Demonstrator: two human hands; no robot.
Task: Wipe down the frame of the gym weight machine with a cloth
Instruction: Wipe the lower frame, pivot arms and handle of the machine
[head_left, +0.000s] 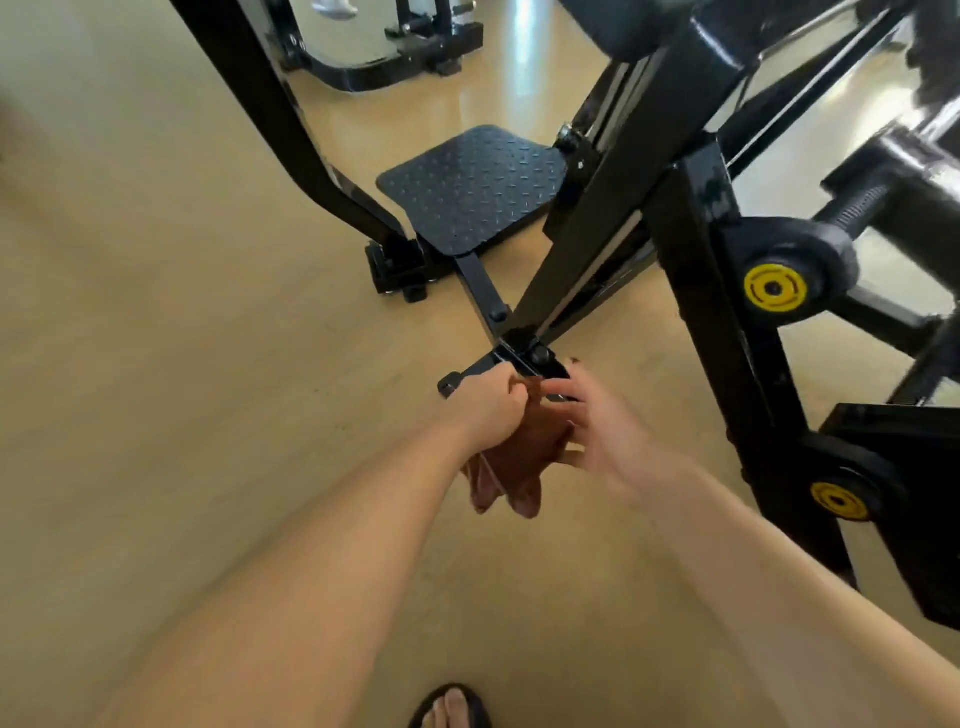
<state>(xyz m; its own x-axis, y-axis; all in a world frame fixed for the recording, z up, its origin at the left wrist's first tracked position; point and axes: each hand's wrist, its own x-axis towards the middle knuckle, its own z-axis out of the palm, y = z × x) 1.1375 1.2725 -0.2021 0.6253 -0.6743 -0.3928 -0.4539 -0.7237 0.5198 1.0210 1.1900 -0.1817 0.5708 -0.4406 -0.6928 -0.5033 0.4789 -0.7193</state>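
Note:
The black frame of the weight machine (613, 202) slopes down from the upper right to a floor foot (524, 358) in the middle. Just below that foot my left hand (488, 410) grips the top of a brown cloth (519, 457), which hangs down between my hands. My right hand (592, 431) is beside the cloth on its right, fingers spread and touching its edge. Motion blur hides whether the right fingers pinch the cloth.
A black checker-plate footplate (467, 192) lies on the tan floor (182, 364) behind the foot. A curved black bar (280, 119) rises at the left. Yellow-capped pivots (774, 288) sit on the upright at the right. My sandalled foot (452, 706) shows at the bottom.

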